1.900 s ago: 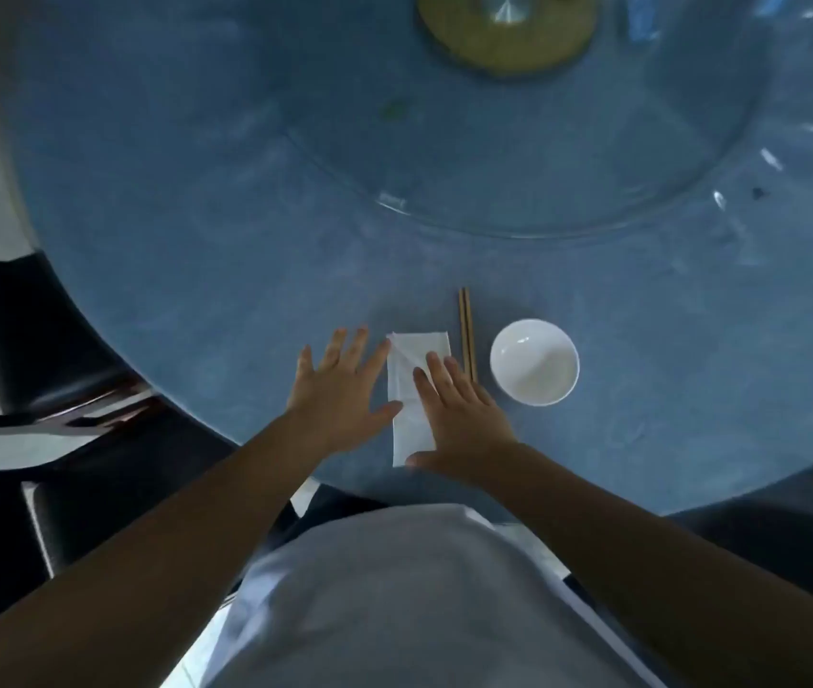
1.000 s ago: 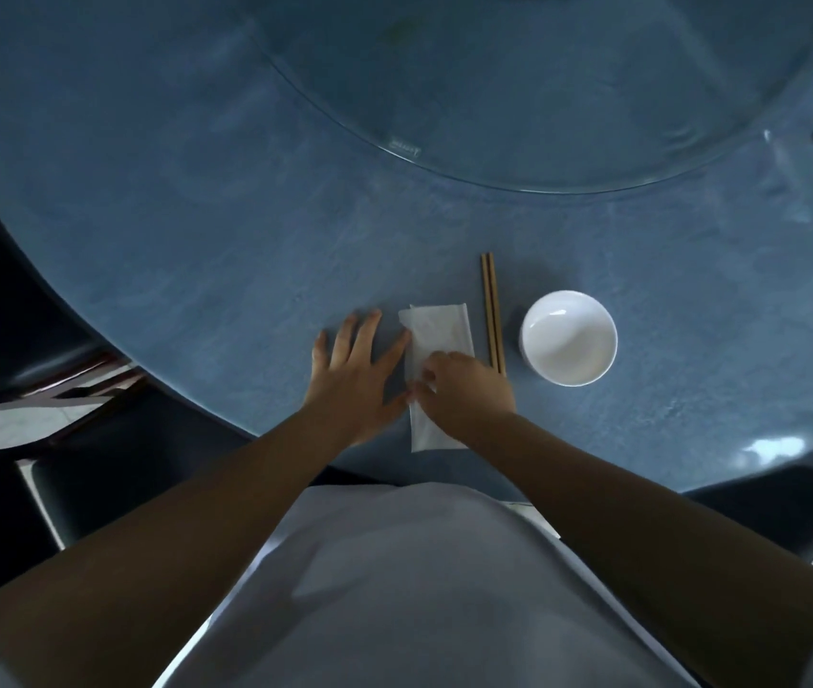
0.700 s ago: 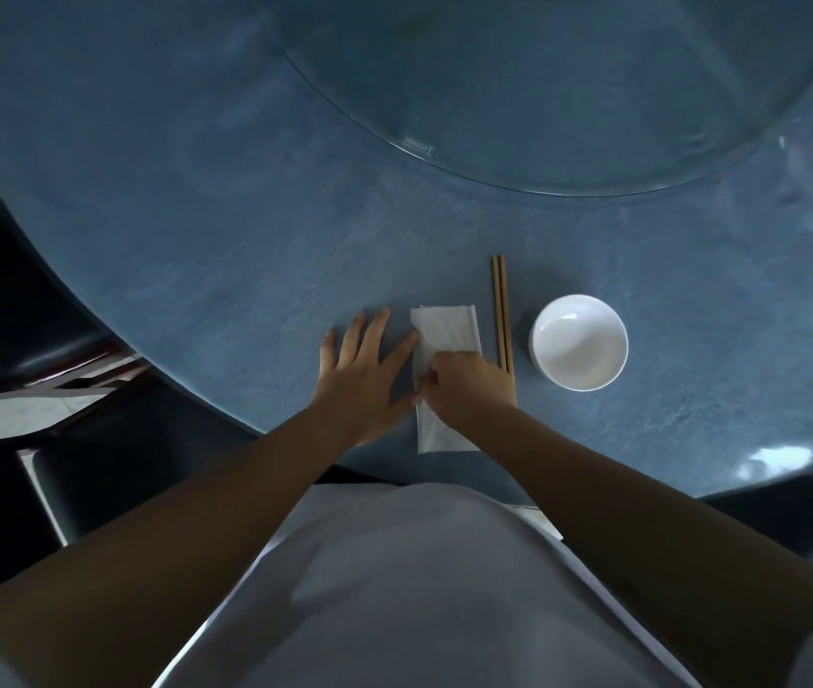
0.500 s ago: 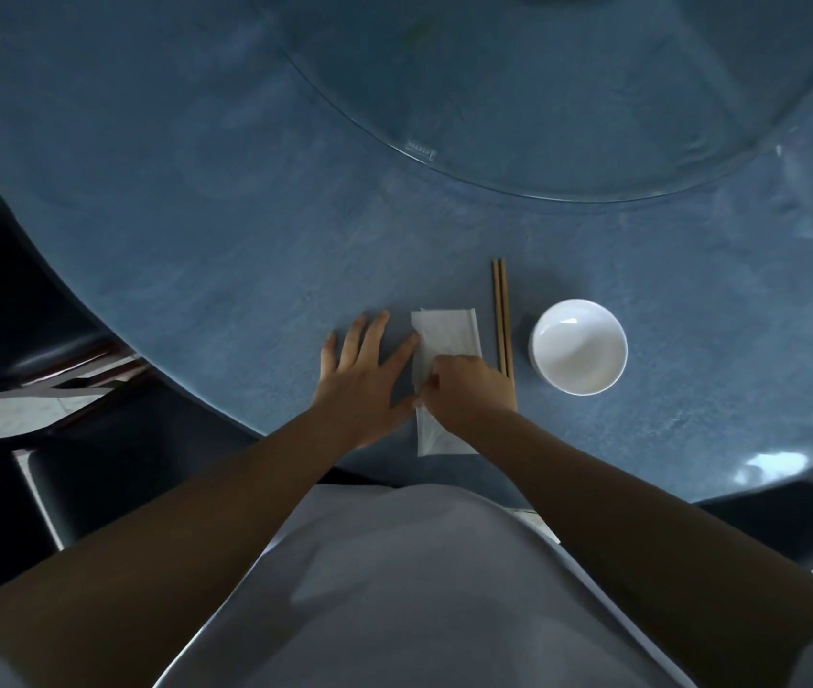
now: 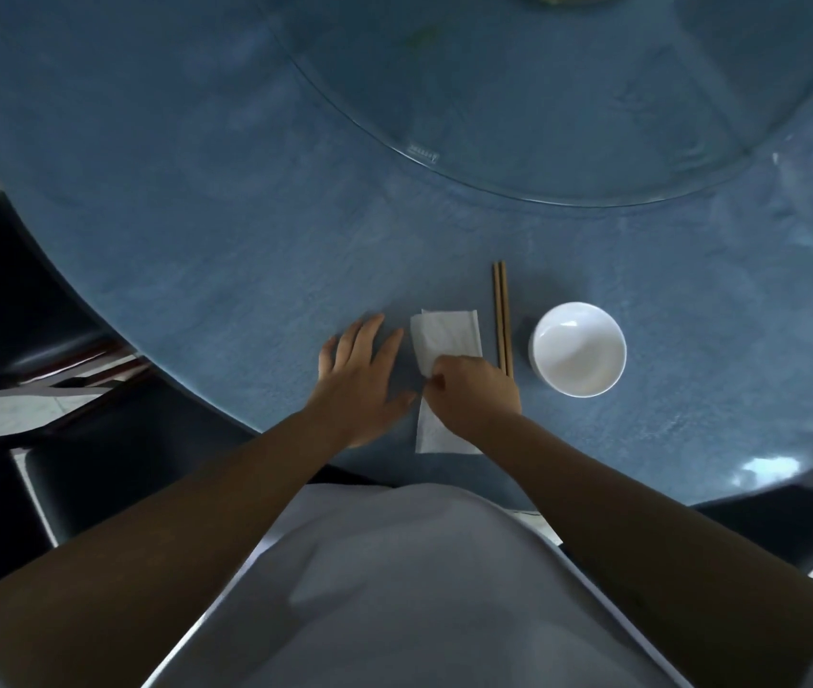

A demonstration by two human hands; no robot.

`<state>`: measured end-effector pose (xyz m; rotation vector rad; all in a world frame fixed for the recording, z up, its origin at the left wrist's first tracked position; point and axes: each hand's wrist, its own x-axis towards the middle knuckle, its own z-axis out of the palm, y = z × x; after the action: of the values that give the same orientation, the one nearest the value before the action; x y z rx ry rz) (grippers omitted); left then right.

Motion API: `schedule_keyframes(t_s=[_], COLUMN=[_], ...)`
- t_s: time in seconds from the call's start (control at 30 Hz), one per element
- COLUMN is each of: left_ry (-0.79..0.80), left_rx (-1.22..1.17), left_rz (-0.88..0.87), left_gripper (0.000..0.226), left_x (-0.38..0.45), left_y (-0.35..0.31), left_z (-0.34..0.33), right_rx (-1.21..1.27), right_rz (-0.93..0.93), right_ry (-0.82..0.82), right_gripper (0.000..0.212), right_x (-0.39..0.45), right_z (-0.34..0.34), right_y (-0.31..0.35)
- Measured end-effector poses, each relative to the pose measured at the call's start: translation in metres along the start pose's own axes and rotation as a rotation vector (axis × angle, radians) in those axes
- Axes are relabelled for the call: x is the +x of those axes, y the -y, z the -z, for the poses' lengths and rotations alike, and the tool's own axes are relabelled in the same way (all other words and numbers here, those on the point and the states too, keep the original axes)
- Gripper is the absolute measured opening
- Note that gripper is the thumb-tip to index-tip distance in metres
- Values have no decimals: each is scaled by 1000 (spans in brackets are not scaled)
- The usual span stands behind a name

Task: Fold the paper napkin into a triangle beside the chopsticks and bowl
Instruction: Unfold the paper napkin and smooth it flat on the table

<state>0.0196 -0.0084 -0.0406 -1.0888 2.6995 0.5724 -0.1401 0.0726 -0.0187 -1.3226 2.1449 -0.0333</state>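
Two hands are working at the near edge of the blue bench. The paper napkin is lying as a narrow rectangle, its long axis running away from the person, just left of the chopsticks and parallel to them; the white bowl is standing beyond those, apart from the paper. The right hand is sitting directly over the napkin's middle, so it is the nearer of the two. Its grip is curled almost closed, with thumb and fingertips appearing to pinch the left edge of the sheet; whether paper is actually lifted cannot be told. The left hand is lying flat and spread on the bench just beside the napkin's left edge, holding nothing.

Compared with the earliest picture, the right hand is no longer pressing flat with extended fingers; it is now bunched at the edge. The napkin, chopsticks and bowl are keeping their arrangement. Judgement: a diagonal fold is being started, and no triangle is formed yet.
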Motion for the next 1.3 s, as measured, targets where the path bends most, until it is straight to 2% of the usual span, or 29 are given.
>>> schedule_keyframes(t_s=[0.1,0.2,0.27,0.33,0.4,0.53,0.63,0.7,0.8,0.87,1.0,1.03,1.07,1.17,1.2,1.3], left_ry=[-42,-52,-18,13,35,110,318,376,236,139,39,12,-24,-144,-182,-248], left_rx=[-202,-539,-796,-1065,-1307,-1710,-1935,-2045,-2152,-2105,-1907,-1873,-1841,-1716,-1657,-1532], left_rz=[4,46,174,399,551,599,523,433,339,317,342,359,382,501,563,730], left_gripper=[67,52,47,50,57,68,59,49,32,25,30,31,29,16,12,11], left_x=[-1,2,7,14,21,24,20,18,16,13,1,-3,-6,-11,-12,-12], left_y=[-6,-13,-21,-27,-29,-32,-39,-42,-37,-29,-10,-4,1,14,20,37], left_z=[5,7,9,16,21,28,40,50,58,63,70,71,72,67,64,53], right_rx=[160,523,891,1254,1495,1892,2055,2090,2079,2058,1899,1838,1749,1365,1241,990], right_rz=[12,-42,-100,-145,-148,-125,-119,-95,-95,-125,-272,-294,-301,-305,-305,-309], right_ry=[-86,-98,-80,-83,-61,123,212,235,250,271,425,447,410,162,126,109], right_gripper=[20,20,18,21,30,10,12,13,8,14,66,71,66,25,18,27], right_x=[-8,-15,-19,-23,-26,-34,-38,-38,-37,-32,-10,-5,1,15,19,32], right_z=[5,17,27,38,49,72,83,87,88,85,80,79,74,62,59,49], right_y=[-2,0,5,11,15,19,19,17,12,6,0,4,7,19,22,28])
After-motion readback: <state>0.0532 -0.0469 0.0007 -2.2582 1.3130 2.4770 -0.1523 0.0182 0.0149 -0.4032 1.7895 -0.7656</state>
